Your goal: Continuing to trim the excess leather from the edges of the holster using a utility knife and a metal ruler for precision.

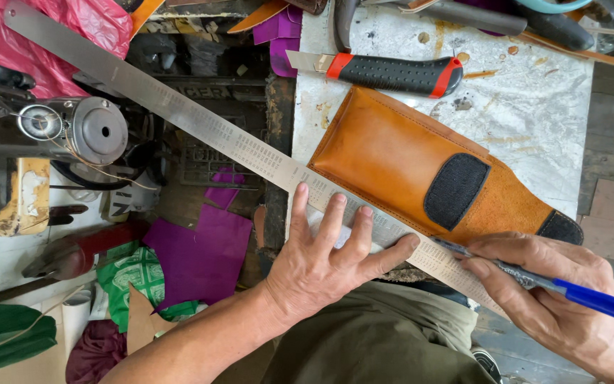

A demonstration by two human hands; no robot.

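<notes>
Steel ruler (236, 139) pinned under spread left fingers (335, 220); right fingers (492, 274) pinch blue pen (570, 290)

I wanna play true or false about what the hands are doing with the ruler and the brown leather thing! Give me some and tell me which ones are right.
1. The left hand presses flat on the long metal ruler. True.
2. The right hand holds scissors. False: it holds a blue pen, tip at the ruler's edge.
3. The ruler lies along the edge of the tan leather pouch. True.
4. The utility knife on the worktop has a green handle. False: it is black and red.
5. The leather pouch is purple. False: it is tan, with a black patch; purple scraps lie lower down.
</notes>
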